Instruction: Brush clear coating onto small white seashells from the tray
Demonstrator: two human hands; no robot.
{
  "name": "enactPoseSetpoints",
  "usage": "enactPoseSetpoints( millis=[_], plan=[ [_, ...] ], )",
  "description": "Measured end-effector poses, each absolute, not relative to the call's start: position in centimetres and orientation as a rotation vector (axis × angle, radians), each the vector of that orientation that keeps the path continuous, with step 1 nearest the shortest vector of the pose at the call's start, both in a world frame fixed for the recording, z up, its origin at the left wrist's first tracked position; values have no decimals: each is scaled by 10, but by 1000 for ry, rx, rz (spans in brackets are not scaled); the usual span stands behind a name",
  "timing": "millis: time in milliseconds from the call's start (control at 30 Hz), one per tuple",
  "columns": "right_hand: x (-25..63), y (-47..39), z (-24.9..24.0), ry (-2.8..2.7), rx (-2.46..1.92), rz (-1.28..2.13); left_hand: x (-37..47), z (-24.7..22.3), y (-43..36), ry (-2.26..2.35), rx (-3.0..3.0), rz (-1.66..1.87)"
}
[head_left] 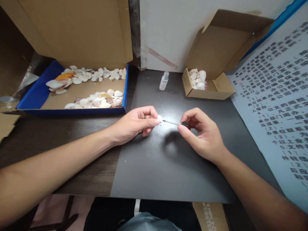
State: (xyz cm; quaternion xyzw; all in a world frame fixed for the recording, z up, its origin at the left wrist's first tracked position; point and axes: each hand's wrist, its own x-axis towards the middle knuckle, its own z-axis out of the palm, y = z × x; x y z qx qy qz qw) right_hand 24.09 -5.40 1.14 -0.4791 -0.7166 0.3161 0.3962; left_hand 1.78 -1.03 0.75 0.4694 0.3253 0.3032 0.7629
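Note:
Between thumb and fingers, my left hand [143,121] pinches a small white seashell [160,119] above the dark mat. My right hand [201,133] grips the black cap of a thin brush applicator [170,122]. The brush tip points left and meets the shell, or comes very close to it; I cannot tell which. Behind both hands an uncapped clear glass bottle [164,81] with a printed label stands upright on the mat.
At the left lies a blue-edged cardboard box [84,111] holding many seashells [83,77]. A small open cardboard box [209,93] at the back right contains white shells [198,79]. A printed sheet [276,106] runs along the right. The dark mat [168,179] covers the table before me.

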Motion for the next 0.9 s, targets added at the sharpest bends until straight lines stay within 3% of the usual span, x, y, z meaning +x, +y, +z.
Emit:
enactPoseSetpoints(
  millis=[900],
  plan=[
    [243,-56,11,-1805,-1099,840,20,-2,-11,773,1166,729]
  ],
)
